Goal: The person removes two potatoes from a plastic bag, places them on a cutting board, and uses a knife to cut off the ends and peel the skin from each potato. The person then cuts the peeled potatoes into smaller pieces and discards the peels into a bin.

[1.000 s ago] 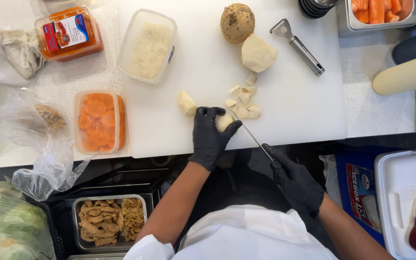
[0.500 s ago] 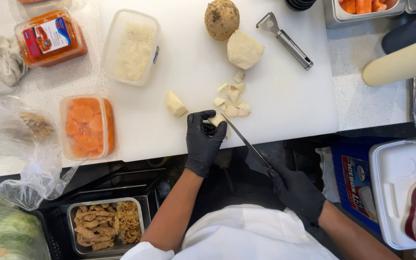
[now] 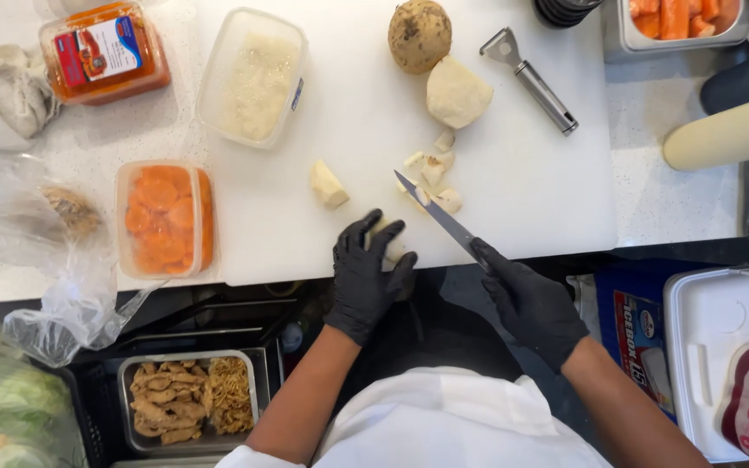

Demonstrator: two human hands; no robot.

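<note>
My left hand (image 3: 366,270), in a black glove, presses on a pale root piece (image 3: 389,246) at the near edge of the white cutting board (image 3: 513,191). My right hand (image 3: 526,299), also gloved, grips a knife (image 3: 437,213) whose blade points up-left over several cut pale chunks (image 3: 433,169). One loose wedge (image 3: 328,184) lies left of the blade. Farther back sit a peeled half root (image 3: 456,94) and a whole brown root (image 3: 420,35).
A metal peeler (image 3: 532,80) lies at the board's back right. Left of the board stand a tub of sliced carrots (image 3: 165,217), a tub of white grated food (image 3: 255,78), an orange lidded tub (image 3: 104,54) and plastic bags (image 3: 41,251). Below are a metal tray (image 3: 185,400) and a white cooler (image 3: 721,347).
The knife blade has lifted from the piece under my left hand and now points over the cut chunks. My left hand has stayed at the board's near edge.
</note>
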